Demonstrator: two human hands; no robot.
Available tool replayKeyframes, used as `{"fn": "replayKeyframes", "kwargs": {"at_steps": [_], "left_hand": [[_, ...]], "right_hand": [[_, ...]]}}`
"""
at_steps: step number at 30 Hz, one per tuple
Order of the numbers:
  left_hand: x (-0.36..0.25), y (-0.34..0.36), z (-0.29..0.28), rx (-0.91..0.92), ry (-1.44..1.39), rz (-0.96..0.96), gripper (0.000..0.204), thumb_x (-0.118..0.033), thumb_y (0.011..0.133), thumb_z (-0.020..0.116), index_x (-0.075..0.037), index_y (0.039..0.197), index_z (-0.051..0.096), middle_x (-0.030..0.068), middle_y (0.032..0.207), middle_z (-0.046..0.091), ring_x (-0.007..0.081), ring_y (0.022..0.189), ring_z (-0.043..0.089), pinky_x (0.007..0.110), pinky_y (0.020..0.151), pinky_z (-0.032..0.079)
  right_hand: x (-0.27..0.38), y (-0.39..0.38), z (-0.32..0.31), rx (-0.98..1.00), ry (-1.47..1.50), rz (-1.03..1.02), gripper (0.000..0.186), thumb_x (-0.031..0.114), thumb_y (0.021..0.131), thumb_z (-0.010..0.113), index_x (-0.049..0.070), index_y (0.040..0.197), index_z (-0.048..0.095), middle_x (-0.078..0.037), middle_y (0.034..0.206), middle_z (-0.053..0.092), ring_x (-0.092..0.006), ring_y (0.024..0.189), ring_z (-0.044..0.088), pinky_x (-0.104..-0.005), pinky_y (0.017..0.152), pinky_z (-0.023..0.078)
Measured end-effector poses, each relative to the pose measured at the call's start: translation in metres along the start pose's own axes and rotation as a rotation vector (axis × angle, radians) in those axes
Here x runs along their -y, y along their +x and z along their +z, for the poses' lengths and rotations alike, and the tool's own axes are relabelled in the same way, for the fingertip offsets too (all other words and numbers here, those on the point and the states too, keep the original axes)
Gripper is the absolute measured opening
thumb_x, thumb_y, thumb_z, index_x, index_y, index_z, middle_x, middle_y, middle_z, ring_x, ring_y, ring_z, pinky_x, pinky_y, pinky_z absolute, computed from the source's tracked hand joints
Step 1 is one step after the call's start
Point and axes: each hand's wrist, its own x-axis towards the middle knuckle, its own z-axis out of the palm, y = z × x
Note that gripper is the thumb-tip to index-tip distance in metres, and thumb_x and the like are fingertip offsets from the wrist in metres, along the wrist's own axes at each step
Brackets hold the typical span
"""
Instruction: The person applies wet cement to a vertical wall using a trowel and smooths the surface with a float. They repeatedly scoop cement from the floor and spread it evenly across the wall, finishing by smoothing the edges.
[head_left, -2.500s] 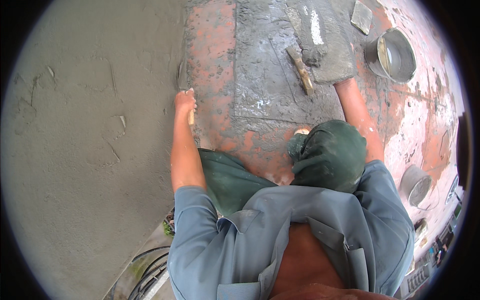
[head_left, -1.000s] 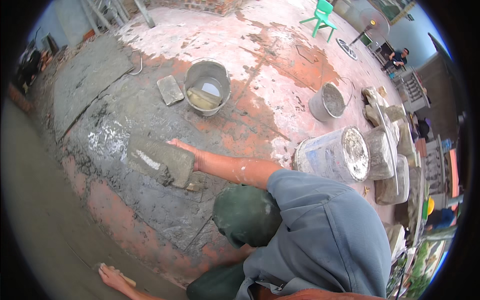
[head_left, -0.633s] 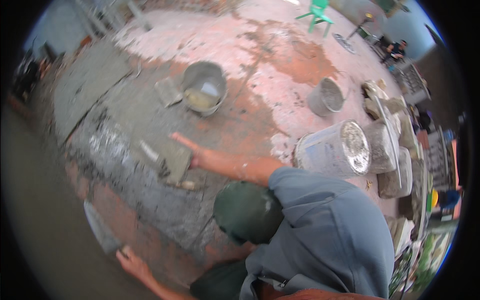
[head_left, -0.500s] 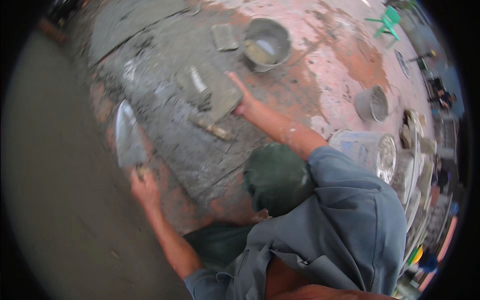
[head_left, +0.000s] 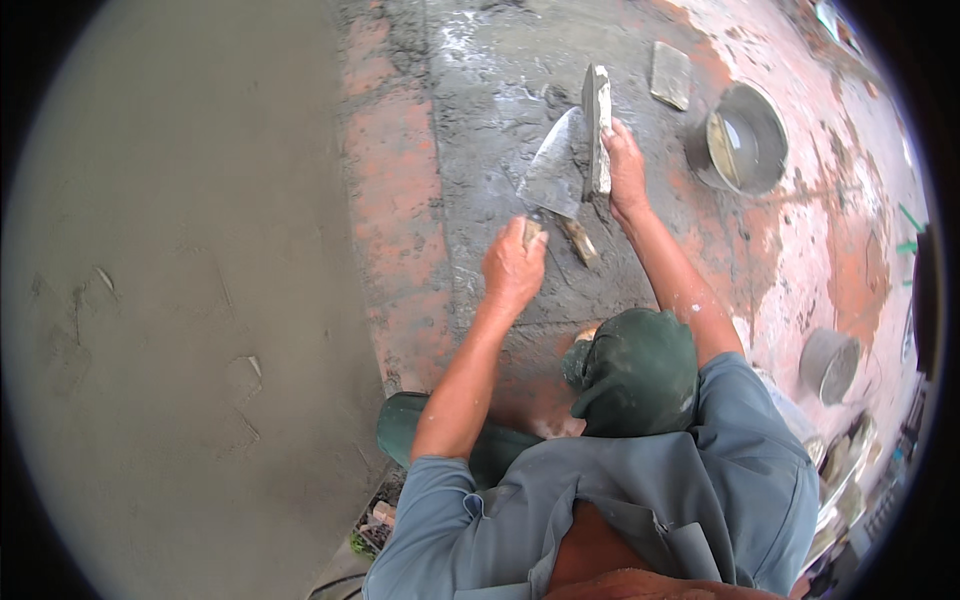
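Note:
My left hand [head_left: 515,265] is closed around the handle of a pointed trowel [head_left: 556,172]. The metal blade points up and away, its upper part close against a flat rectangular slab [head_left: 597,135]. That slab stands on edge, showing a narrow, pale, rough side, and my right hand [head_left: 626,172] grips it from the right. Whether blade and slab touch I cannot tell. Just below the blade lies a wooden handle-like piece [head_left: 579,242] on the mortar-smeared ground; its far end is hidden by the trowel.
A smooth stretch of wet grey mortar [head_left: 200,200] fills the left side, bordered by a reddish strip [head_left: 395,180]. At the far right are a small grey block [head_left: 670,75] and a bucket [head_left: 750,150] with liquid inside. Another bucket [head_left: 828,366] stands nearer, by my right.
The view has swung toward the left. My left hand has brought the trowel from over the mortar's edge to the slab. The slab, earlier tilted flat, now stands on edge in my right hand.

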Motion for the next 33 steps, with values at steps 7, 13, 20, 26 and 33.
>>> {"fn": "replayKeyframes", "kwargs": {"at_steps": [7, 13, 20, 26, 33], "left_hand": [[-0.011, 0.028, -0.038, -0.025, -0.367, -0.171, 0.021, -0.020, 0.092, 0.073, -0.003, 0.095, 0.062, 0.0028, 0.071, 0.056, 0.0108, 0.066, 0.051, 0.032, 0.059, 0.046], [-0.007, 0.028, -0.127, -0.124, -0.117, -0.295, 0.028, -0.016, 0.086, 0.078, -0.003, 0.087, 0.053, 0.0030, 0.070, 0.054, 0.0119, 0.063, 0.047, 0.033, 0.056, 0.043], [-0.007, 0.006, -0.223, -0.230, 0.265, -0.343, 0.029, -0.019, 0.085, 0.077, -0.001, 0.089, 0.054, 0.0113, 0.073, 0.060, 0.0187, 0.063, 0.057, 0.038, 0.058, 0.047], [-0.001, 0.013, -0.232, -0.309, 0.187, -0.440, 0.028, -0.021, 0.088, 0.074, 0.000, 0.092, 0.057, 0.0191, 0.074, 0.063, 0.0344, 0.069, 0.062, 0.045, 0.066, 0.050], [0.044, 0.038, -0.190, -0.281, 0.208, -0.527, 0.032, -0.029, 0.090, 0.069, 0.001, 0.101, 0.063, 0.0277, 0.092, 0.069, 0.0472, 0.088, 0.067, 0.052, 0.078, 0.051]], "right_hand": [[-0.041, 0.065, -0.004, 0.079, -0.673, -0.234, 0.060, 0.034, 0.086, 0.076, 0.006, 0.136, 0.061, -0.015, 0.099, 0.071, -0.0272, 0.094, 0.068, -0.0382, 0.084, 0.053], [-0.050, 0.139, -0.025, 0.056, -1.208, -0.008, 0.081, 0.051, 0.075, 0.077, 0.018, 0.146, 0.055, -0.028, 0.120, 0.062, -0.0437, 0.110, 0.063, -0.0509, 0.094, 0.051], [-0.056, 0.137, -0.037, 0.127, -1.483, 0.100, 0.085, 0.048, 0.078, 0.080, 0.022, 0.151, 0.046, -0.025, 0.131, 0.052, -0.0442, 0.126, 0.051, -0.0578, 0.099, 0.046], [-0.056, 0.129, -0.028, 0.151, -1.506, 0.165, 0.086, 0.044, 0.083, 0.080, 0.020, 0.154, 0.040, -0.024, 0.133, 0.050, -0.0446, 0.125, 0.049, -0.0590, 0.099, 0.047], [-0.048, 0.138, -0.022, 0.209, -1.568, 0.232, 0.088, 0.043, 0.085, 0.079, 0.018, 0.157, 0.035, -0.025, 0.137, 0.048, -0.0442, 0.130, 0.047, -0.0586, 0.100, 0.048]]}}
